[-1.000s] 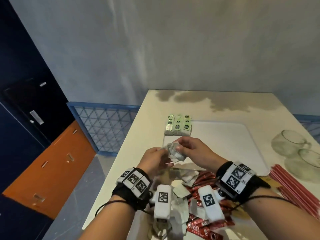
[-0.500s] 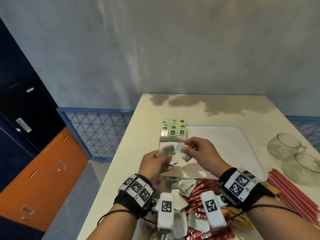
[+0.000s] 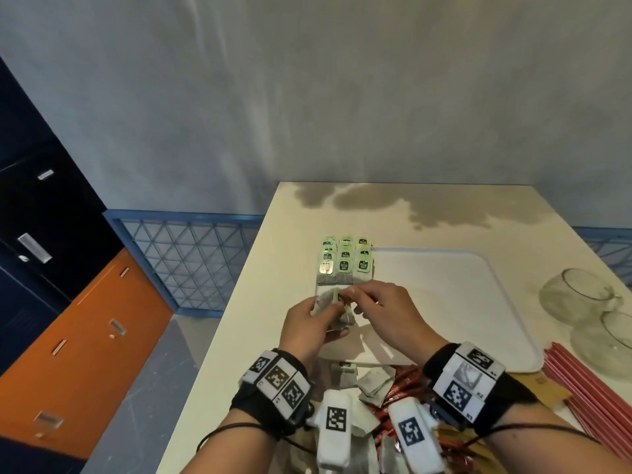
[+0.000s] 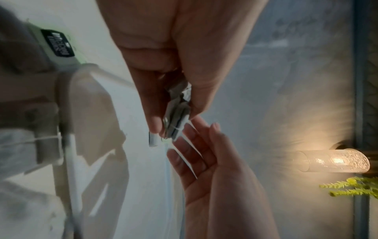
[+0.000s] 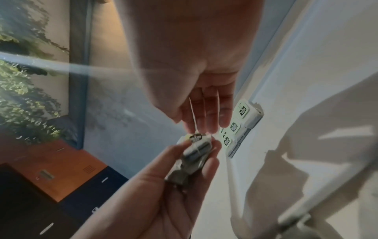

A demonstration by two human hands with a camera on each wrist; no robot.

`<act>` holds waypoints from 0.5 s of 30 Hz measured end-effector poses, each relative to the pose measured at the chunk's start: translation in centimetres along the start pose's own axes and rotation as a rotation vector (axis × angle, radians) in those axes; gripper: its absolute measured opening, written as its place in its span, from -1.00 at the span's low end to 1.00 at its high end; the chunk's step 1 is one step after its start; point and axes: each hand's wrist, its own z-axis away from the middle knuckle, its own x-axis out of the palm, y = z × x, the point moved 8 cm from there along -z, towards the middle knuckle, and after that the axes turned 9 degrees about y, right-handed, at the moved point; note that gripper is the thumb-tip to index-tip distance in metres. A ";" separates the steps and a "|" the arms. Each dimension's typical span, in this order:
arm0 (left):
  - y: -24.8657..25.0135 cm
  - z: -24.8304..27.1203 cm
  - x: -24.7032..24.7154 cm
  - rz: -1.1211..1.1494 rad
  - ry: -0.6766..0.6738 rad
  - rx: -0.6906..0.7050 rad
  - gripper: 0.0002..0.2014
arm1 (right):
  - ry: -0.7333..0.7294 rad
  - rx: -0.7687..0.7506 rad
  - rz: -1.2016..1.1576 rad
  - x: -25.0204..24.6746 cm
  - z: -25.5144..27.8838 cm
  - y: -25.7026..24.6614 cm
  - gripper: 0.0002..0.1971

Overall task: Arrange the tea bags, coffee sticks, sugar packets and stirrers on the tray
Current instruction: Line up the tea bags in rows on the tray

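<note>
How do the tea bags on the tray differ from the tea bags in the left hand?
The tea bags on the tray lie flat in neat rows at its far left corner, tags up; the tea bags in the left hand are bunched and held above it. No hand touches the tray ones; the left hand grips the others, the right hand touching them. Both have green tags.

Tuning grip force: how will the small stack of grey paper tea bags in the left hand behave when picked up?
Likely floppy and light: the small stack of grey paper tea bags sags and crumples within the left hand. Its thin string could snag. The layers may slide apart.
</note>
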 end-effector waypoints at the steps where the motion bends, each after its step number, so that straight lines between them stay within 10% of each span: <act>1: 0.0 -0.3 -0.1 0.003 -0.005 -0.016 -0.88 | 0.005 0.007 -0.010 -0.2 -0.5 0.2 -0.78; 8: -0.5 -1.8 -0.2 0.004 -0.114 -0.114 -0.82 | -0.169 0.075 -0.051 1.6 -3.3 1.8 -0.92; 15: -0.8 -5.1 -3.9 0.083 0.067 -0.144 -0.86 | -0.207 0.164 0.164 4.6 -5.8 6.0 -0.89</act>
